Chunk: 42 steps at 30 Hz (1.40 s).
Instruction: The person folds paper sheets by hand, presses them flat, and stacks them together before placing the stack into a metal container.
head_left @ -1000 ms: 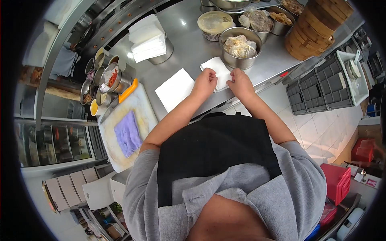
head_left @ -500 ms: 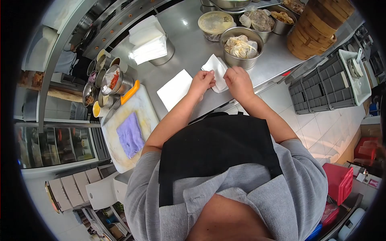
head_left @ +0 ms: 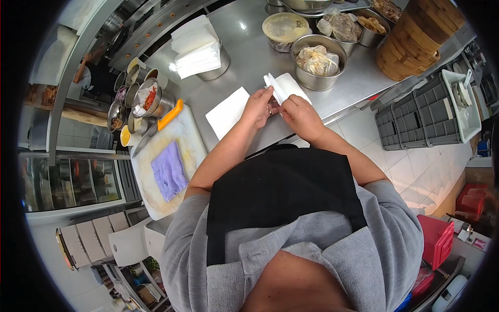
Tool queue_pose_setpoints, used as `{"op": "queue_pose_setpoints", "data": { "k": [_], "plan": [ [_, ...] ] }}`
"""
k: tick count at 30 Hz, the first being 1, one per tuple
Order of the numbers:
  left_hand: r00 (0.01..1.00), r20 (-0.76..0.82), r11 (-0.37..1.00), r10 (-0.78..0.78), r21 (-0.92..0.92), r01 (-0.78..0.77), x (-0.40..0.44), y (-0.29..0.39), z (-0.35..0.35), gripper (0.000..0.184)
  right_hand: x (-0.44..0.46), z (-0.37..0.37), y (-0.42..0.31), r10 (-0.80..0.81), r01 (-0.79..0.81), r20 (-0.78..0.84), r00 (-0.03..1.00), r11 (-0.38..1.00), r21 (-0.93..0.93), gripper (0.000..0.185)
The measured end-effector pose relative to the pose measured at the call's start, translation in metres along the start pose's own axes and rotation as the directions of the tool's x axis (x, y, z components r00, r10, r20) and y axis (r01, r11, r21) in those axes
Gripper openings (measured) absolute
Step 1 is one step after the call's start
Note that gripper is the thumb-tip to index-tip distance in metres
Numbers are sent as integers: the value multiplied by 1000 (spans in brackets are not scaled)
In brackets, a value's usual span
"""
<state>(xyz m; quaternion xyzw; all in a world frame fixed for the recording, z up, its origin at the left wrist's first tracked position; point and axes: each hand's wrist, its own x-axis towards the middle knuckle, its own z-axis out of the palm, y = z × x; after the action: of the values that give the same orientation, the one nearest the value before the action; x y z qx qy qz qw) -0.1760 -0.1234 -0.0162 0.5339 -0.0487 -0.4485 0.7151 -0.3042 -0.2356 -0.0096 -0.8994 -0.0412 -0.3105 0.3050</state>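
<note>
Nearest, to the person's left, the board [head_left: 153, 158] bore a crumpled purple cloth [head_left: 169, 171], apparently within easy reach for wiping. At its far end lay the knife [head_left: 170, 115], its orange handle lying over the rim, probably for a quick grasp. At the worktop's [head_left: 267, 139] near edge, the left hand [head_left: 256, 109] was closed on a folded white sheet [head_left: 275, 88], thumb and fingers pinching the fold, seemingly to steady it. The right hand [head_left: 301, 118], fingers bent, gripped the same sheet close beside, perhaps to keep the layers together. More white paper [head_left: 292, 85] lay beneath and beside the fold. A flat sheet [head_left: 227, 113] lay to the left. Just beyond the hands stood a bowl [head_left: 316, 82] containing bagged food, its wall presumably keeping the bag upright. Farther off, a paper stack [head_left: 195, 57] rested across a pot [head_left: 222, 63], raised, it seemed, for easy picking.
</note>
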Motion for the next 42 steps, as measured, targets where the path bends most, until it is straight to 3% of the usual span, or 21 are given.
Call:
{"op": "queue_pose_setpoints", "data": {
  "k": [3, 9, 12, 13, 15, 18, 19, 23, 27, 30, 31, 34, 38, 41, 42],
  "plan": [
    [1000, -24, 1000, 14, 7, -13, 6, -6, -5, 24, 0, 2, 2, 47, -47, 46, 998, 999, -1, 17],
    [982, -62, 975, 179, 146, -169, 8, 0, -20, 16, 9, -20, -12, 27, -42, -131, 991, 993, -111, 58],
    [970, -11, 957, 244, -158, -242, -20, 27, 0, 17, 8, -16, 2, 227, -221, -194, 954, 974, 55, 64],
    [970, 20, 951, 241, -203, -232, -30, 37, 5, 25, 9, -13, 5, 352, -296, -169, 921, 911, 287, 63],
    [966, 18, 945, 260, -210, -250, -47, 50, 9, 30, 12, -8, 6, 555, -391, -27, 831, 618, 682, 63],
    [956, 19, 936, 294, -209, -284, -60, 62, 2, 30, 19, -10, 4, 673, -554, 366, 643, 79, 829, 65],
    [953, 15, 934, 302, -203, -293, -67, 67, 1, 26, 18, -3, 11, 659, -543, 382, 648, 48, 839, 43],
    [924, -47, 925, 379, -8, -380, -74, 65, -44, 11, 36, 9, 16, 606, -547, 375, 702, 121, 828, 15],
    [886, -239, 918, 398, 105, -383, -94, 62, -80, 9, 59, 34, 17, 490, -581, 406, 771, 281, 764, 22],
    [890, -290, 928, 351, -17, -371, -108, 59, -88, 10, 69, 52, 0, 487, -676, 497, 719, 322, 663, 23],
    [897, -267, 925, 353, -43, -377, -112, 59, -89, 11, 72, 60, -1, 470, -734, 577, 668, 291, 613, 29],
    [902, -244, 910, 357, -127, -395, -131, 64, -80, 12, 73, 78, -22, 521, -748, 591, 615, 150, 647, 33],
    [887, -270, 888, 375, -170, -427, -148, 72, -76, 14, 72, 89, -26, 342, -742, 725, 597, -108, 662, 46],
    [865, -331, 882, 377, -159, -445, -150, 67, -89, 14, 79, 80, -34, 331, -728, 703, 629, -66, 683, 44],
    [856, -361, 880, 369, -160, -447, -149, 64, -93, 13, 79, 82, -30, 369, -715, 647, 667, 72, 696, 43]
  ]
}}
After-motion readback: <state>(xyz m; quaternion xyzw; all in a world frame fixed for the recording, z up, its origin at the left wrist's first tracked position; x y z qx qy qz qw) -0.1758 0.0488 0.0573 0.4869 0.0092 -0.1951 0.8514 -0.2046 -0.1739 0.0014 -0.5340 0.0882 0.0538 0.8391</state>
